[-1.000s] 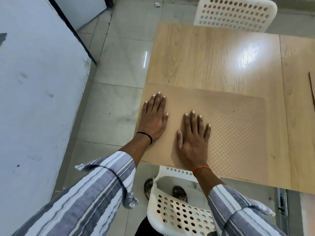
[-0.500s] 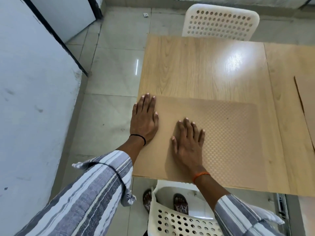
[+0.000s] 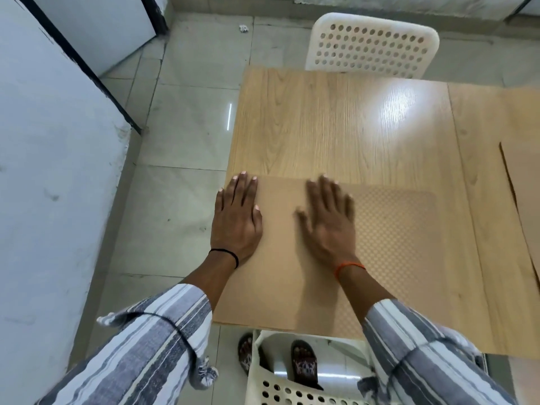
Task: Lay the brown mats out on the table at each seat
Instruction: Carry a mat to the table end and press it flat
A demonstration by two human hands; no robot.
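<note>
At the desk's near-left corner a brown mat lies flat under an open left hand and blurred, seemingly lifting right hand, neither gripping anything; next, probably, the far seat.

- one view only, from the person's head, looking forward and steeply down.
- it sits close above the near-left corner of the tabletop, with both forearms entering from the bottom edge.
- wide-angle: floor on the left, white chair at the far edge.
</note>
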